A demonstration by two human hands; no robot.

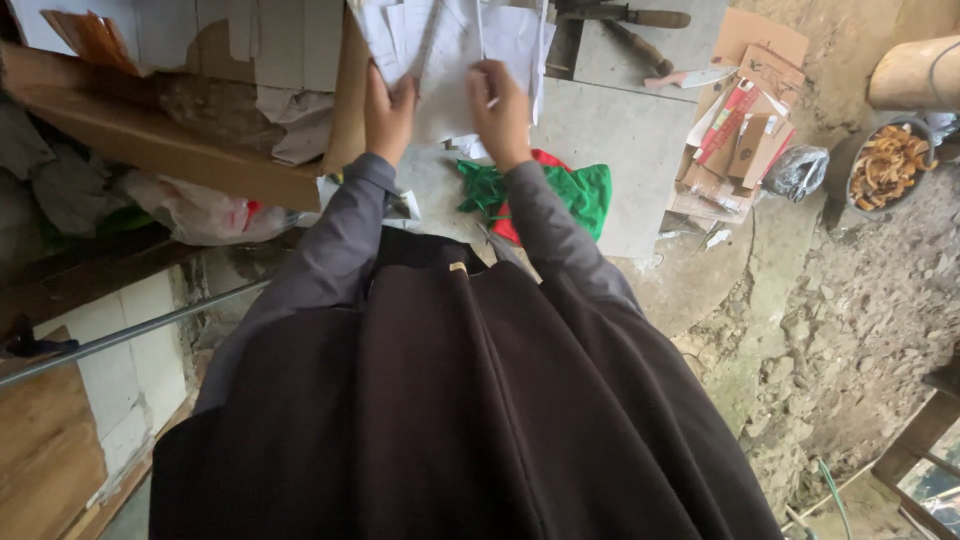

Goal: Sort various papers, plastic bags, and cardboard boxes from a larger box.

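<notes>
Both my hands are up on the white papers (450, 45), left hand (388, 112) and right hand (500, 110) each pinching a sheet above the grey slab (620, 140); sorting looks barely begun, stack unsorted.

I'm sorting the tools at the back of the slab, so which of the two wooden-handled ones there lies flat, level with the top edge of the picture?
The upper tool, at the very top edge, lies level. The other tool, just below it, slants down to the right towards the pale knife.
</notes>
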